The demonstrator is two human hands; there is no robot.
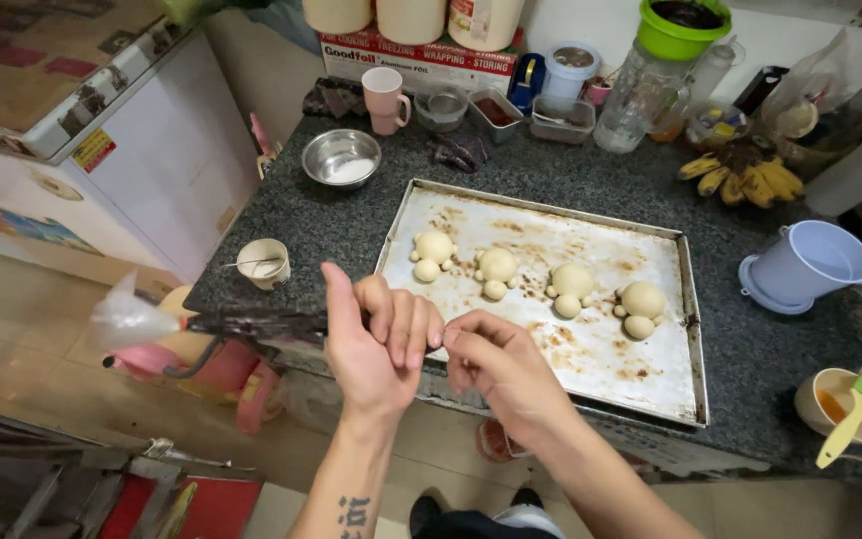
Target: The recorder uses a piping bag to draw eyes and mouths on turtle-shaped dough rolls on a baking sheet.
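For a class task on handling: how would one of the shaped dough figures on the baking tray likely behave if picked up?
The dough figure looks soft and unbaked, so it would probably dent. Its small balls seem only pressed on and may drop off. On the flat baking tray it seems unlikely to roll.

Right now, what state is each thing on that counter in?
Baking tray: flat on the counter, stained, holding four dough figures.
Dough figures: unbaked, in a row.
Steel bowl: upright.
Pink mug: upright.
Lilac jug: tipped on its side.
Left hand, right hand: fingertips pinched together.
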